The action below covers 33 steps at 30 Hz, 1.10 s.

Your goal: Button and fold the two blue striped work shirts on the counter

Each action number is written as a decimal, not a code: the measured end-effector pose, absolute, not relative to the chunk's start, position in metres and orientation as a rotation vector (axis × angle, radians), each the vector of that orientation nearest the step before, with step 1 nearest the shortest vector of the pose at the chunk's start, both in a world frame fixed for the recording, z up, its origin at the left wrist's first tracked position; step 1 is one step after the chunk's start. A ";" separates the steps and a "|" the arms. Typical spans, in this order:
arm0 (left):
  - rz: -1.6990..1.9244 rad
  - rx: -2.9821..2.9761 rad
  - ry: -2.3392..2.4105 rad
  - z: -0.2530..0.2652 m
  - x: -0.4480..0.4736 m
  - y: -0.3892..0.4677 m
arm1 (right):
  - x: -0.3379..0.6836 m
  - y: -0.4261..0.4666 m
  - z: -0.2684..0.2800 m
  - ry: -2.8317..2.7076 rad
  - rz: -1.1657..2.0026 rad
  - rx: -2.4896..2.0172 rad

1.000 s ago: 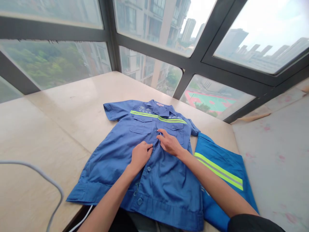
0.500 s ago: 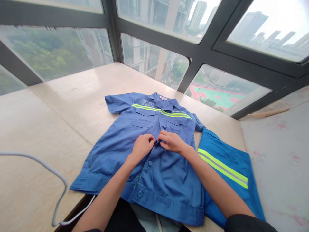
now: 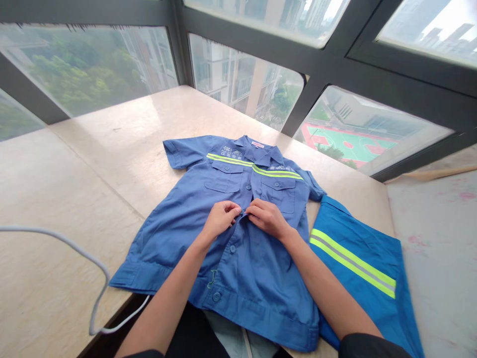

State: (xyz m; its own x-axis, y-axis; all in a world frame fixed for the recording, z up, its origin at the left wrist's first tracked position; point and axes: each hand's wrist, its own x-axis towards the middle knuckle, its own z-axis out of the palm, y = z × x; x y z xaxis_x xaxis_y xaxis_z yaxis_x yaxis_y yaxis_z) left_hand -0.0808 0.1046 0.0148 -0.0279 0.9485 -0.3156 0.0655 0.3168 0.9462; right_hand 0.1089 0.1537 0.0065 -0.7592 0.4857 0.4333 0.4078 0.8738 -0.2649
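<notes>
A blue short-sleeved work shirt (image 3: 186,219) lies face up, collar away from me, with a yellow-green reflective stripe across its chest. My left hand (image 3: 222,218) pinches the front placket around mid-chest. Opposite it, my right hand (image 3: 269,219) grips the other front edge, the fingertips of both hands nearly meeting. Any button between the fingers is hidden. Below the hands, a button (image 3: 232,249) shows on the placket, and another button (image 3: 216,297) sits at the waistband. A loose green thread (image 3: 212,279) hangs above the waistband.
A folded brighter-blue garment (image 3: 354,228) with a reflective stripe lies to the right, against the wallpapered wall (image 3: 439,258). A white cable (image 3: 67,238) curves over the left of the pale stone ledge (image 3: 74,179). Windows (image 3: 246,84) enclose the far side.
The camera view has tilted slightly downward and shifted. Both hands stay at the same place on the placket, with small finger movements and the right front edge a little lifted.
</notes>
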 end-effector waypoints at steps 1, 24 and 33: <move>0.946 0.995 1.406 0.015 -0.080 0.104 | 0.109 0.153 0.005 -2.544 0.224 -0.659; 1.034 1.303 1.447 0.003 -0.080 0.090 | 0.109 0.151 -0.015 -2.530 0.287 -0.742; 0.994 1.611 1.735 -0.002 -0.069 0.086 | 0.108 0.153 -0.014 -2.458 0.451 -0.747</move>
State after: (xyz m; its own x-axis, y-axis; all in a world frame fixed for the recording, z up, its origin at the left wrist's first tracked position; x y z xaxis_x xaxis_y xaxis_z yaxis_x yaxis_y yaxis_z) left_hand -0.0693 0.0859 -0.0022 -0.1161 0.9900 0.0801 0.5697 0.0003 0.8219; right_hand 0.1076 0.1526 -0.0142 -0.7082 0.5903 0.3873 0.4144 0.7917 -0.4488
